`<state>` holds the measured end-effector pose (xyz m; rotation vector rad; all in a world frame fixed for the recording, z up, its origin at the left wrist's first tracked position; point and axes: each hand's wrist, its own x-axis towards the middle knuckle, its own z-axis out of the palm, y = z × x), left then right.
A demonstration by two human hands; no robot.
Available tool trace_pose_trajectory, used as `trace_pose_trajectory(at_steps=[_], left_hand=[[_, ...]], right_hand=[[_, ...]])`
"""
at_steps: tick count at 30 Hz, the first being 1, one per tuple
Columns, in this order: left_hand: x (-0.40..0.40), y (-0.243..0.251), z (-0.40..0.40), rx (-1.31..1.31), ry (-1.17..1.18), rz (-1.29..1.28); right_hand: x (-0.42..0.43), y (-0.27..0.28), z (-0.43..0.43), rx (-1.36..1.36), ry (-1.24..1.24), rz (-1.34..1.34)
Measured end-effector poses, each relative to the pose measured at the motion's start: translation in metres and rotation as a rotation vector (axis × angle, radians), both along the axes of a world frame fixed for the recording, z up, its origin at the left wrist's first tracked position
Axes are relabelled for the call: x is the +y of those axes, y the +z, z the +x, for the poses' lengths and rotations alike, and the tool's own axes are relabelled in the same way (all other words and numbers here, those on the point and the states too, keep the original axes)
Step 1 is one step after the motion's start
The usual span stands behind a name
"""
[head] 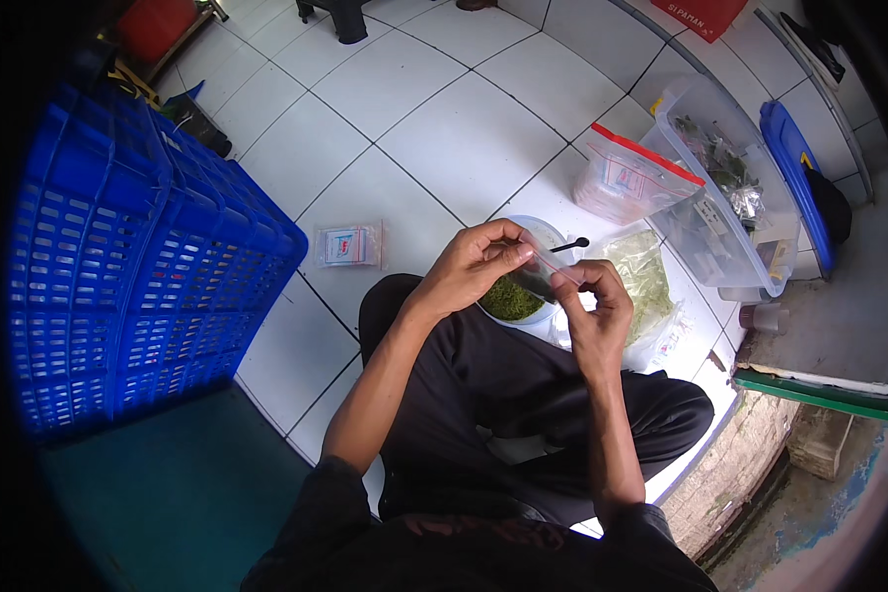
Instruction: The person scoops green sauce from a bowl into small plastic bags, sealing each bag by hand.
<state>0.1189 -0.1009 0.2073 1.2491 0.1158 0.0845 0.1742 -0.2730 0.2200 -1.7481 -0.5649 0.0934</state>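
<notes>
Between both hands is a small clear zip bag [551,264] with a red line along its seal and something dark green in its lower part. My left hand [481,263] pinches one end of the seal between thumb and fingers. My right hand [596,300] grips the other end. Beneath the bag stands a round tub with green moss [513,300] inside, partly hidden by my hands. A black spoon-like handle [571,245] reaches over the tub's far side. To the right, a larger clear bag of pale green material [640,274] lies on the tiles.
A stack of small bags [345,246] lies on the floor at left, near tall blue plastic crates [192,274]. At right are a red-topped zip bag [621,181], a clear plastic box [725,214] holding packets, a blue lid [798,177] and a small cup [766,318].
</notes>
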Motion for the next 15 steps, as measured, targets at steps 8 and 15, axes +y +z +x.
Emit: trace_pose_trajectory(at_steps=[8, 15], left_hand=[[-0.0007, 0.0, -0.0018, -0.01, -0.052, 0.06], [0.0011, -0.0015, -0.0019, -0.049, -0.092, 0.026]], right_hand=[[0.0022, 0.0031, -0.0036, 0.01, 0.0, -0.026], [0.0077, 0.0037, -0.0051, 0.002, 0.019, -0.041]])
